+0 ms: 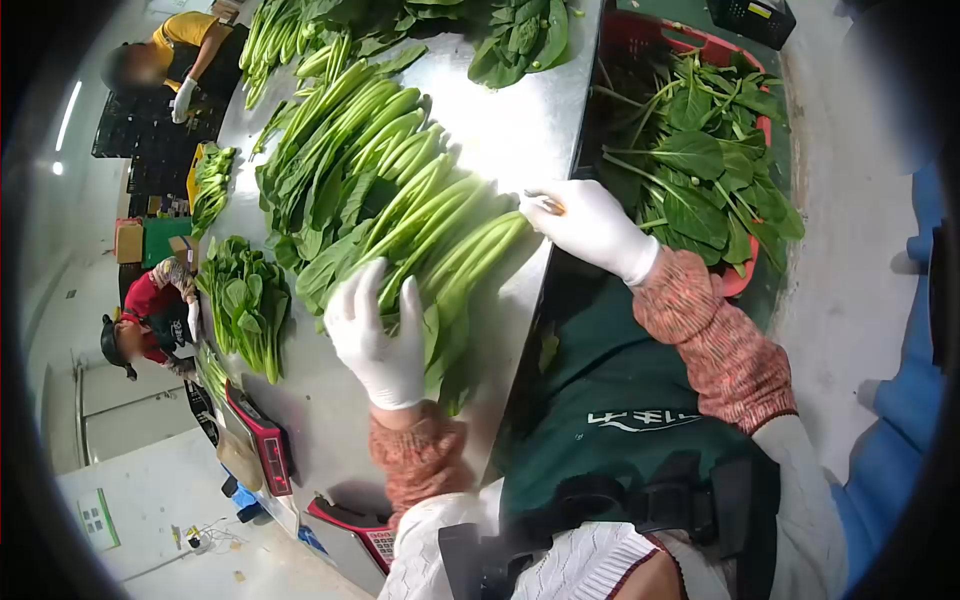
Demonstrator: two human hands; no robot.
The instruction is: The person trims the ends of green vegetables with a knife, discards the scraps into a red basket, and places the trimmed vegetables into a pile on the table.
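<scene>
A row of leafy green vegetables [385, 150] with long pale green stems lies on the metal table. At the near end is a bunch of greens [475, 245], its stem ends pointing toward my right hand. My left hand [375, 335], in a white glove, is over the leaves of this bunch with thumb and fingers apart. My right hand [595, 225], also gloved, is closed at the stem ends by the table edge. Something small shows at its fingertips, but I cannot make out what it is.
A red basket [735, 285] of loose greens stands to the right, below the table edge. More greens [245, 305] lie on the far left of the metal table [335, 400]. Red scales [265, 440] are at lower left. Two people work across the table.
</scene>
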